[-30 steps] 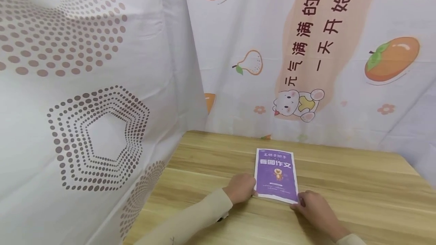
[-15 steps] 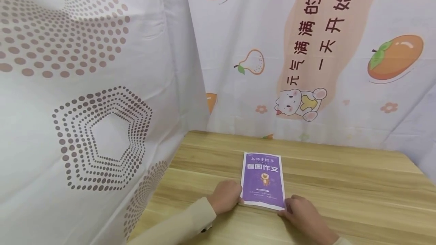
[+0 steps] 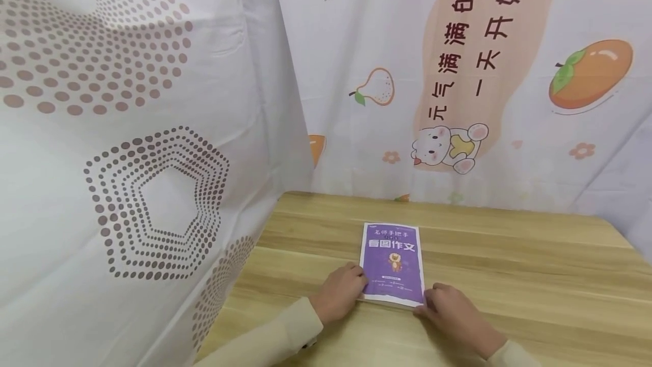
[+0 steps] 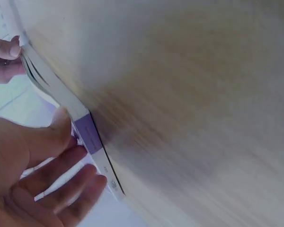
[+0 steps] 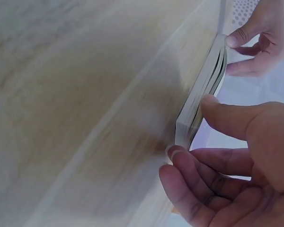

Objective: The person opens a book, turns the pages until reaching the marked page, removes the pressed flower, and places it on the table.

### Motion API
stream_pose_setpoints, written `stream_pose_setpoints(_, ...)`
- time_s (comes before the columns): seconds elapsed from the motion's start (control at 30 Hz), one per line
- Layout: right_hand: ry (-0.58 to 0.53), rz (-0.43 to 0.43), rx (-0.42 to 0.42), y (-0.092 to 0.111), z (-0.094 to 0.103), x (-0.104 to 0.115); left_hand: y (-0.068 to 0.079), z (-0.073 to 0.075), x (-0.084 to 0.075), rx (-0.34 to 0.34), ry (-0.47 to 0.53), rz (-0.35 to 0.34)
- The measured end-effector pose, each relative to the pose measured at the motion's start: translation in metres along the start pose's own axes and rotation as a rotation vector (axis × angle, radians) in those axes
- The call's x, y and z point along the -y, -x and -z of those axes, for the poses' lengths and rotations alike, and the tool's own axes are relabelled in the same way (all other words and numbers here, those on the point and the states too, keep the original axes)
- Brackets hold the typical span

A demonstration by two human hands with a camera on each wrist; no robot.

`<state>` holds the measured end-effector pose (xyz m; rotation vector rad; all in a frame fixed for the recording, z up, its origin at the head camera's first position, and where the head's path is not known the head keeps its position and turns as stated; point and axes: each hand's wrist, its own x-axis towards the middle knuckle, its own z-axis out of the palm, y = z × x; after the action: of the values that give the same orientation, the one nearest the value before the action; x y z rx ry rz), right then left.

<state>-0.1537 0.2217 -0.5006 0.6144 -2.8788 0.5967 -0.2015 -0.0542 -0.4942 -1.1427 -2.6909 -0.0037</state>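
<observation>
Purple book [image 3: 392, 264], flat on wooden table [image 3: 519, 265], nearer left edge than right. Cover: "名师手把手", "看图作文". Left hand [image 3: 338, 293] and right hand [image 3: 457, 317] at its near corners, thumb and fingers pinching it. Dotted cloth [image 3: 153, 146] along left edge; fruit-print cloth [image 3: 458, 84] past far edge, lettered "元气满满的", "一天开始".

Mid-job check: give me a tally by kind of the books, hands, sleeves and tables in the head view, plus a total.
Book: 1
Hands: 2 (left hand, right hand)
Sleeves: 2 (left sleeve, right sleeve)
Table: 1
Total: 6
</observation>
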Motion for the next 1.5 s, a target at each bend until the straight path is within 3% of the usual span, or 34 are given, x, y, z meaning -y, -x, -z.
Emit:
stream_pose_setpoints(0.2, 0.015, 0.067, 0.007, -0.005, 0.008, -0.005, -0.005, 0.003, 0.002, -0.005, 0.050, -0.040)
stream_pose_setpoints(0.43, 0.023, 0.127, 0.056, -0.008, 0.010, -0.011, -0.008, 0.000, 0.000, -0.001, 0.053, -0.016)
stream_pose_setpoints(0.73, 0.032, 0.165, 0.046, -0.010, 0.008, -0.009, -0.004, -0.001, 0.003, 0.019, 0.046, -0.018)
stream_pose_setpoints(0.93, 0.007, 0.163, 0.010, -0.007, 0.005, -0.008, -0.004, -0.001, 0.004, 0.023, 0.049, -0.036)
stream_pose_setpoints(1.2, 0.051, 0.210, -0.109, -0.001, 0.000, -0.012, -0.006, 0.000, -0.003, 0.044, 0.010, -0.047)
stream_pose_setpoints(1.33, 0.049, 0.263, -0.115, -0.004, 0.002, -0.015, -0.004, 0.003, -0.004, 0.044, -0.016, -0.079)
stream_pose_setpoints(1.5, 0.014, 0.228, -0.086, -0.007, 0.012, -0.016, -0.005, 0.004, -0.004, 0.036, -0.071, -0.114)
